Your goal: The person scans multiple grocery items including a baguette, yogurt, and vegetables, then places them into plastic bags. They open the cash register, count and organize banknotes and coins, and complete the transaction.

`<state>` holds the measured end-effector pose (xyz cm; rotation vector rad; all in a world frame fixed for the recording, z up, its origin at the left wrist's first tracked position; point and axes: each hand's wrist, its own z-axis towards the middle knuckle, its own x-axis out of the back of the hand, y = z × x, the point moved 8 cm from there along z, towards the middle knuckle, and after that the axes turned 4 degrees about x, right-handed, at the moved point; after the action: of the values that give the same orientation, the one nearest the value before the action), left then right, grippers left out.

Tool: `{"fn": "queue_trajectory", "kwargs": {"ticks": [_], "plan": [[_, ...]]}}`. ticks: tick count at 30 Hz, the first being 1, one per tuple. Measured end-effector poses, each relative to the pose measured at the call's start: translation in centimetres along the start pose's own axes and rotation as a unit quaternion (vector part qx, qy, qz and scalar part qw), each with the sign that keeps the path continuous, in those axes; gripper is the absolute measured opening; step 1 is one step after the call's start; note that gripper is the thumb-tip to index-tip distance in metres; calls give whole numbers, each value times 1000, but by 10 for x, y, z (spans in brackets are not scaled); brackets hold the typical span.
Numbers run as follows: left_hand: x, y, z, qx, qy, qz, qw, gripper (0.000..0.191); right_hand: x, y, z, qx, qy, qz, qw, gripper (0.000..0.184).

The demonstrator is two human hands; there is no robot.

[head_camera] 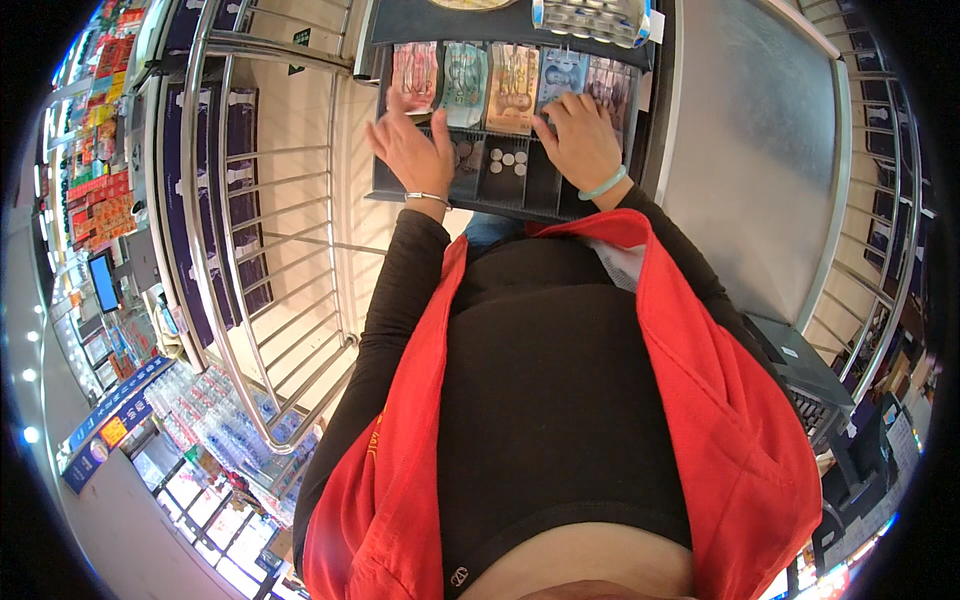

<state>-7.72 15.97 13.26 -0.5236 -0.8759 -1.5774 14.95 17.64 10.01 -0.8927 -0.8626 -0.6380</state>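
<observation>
An open cash drawer (541, 208) lies before me, its banknotes sorted in a row of slots under wire clips. My left hand (414, 154) is over the left end, fingers apart and slightly blurred, with nothing visible in it. Its fingertips are near the red banknotes (415, 71). Beside these lie green banknotes (465, 79) and orange-brown banknotes (513, 90). My right hand (583, 142) has its fingers bent over the lower end of the blue banknotes (564, 73); whether it grips one is hidden. Purplish banknotes (611, 79) fill the rightmost slot, partly covered by that hand.
Silver coins (508, 159) and darker coins (466, 156) lie in the front compartments. A pack of cylindrical items (592, 19) stands above the drawer on the right. Metal rails (277, 157) run along the left; a metal counter panel (750, 150) is at the right.
</observation>
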Motion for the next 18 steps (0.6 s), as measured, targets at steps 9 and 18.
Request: {"fn": "queue_trajectory", "kwargs": {"ticks": [9, 18], "plan": [[-17, -20, -3, 85, -157, 26, 984, 46, -2, -1, 1, 9, 3, -1, 1000, 27], [-16, 0, 6, -91, -129, -152, 976, 46, -3, 1, -2, 12, 14, 6, 1000, 27]]}}
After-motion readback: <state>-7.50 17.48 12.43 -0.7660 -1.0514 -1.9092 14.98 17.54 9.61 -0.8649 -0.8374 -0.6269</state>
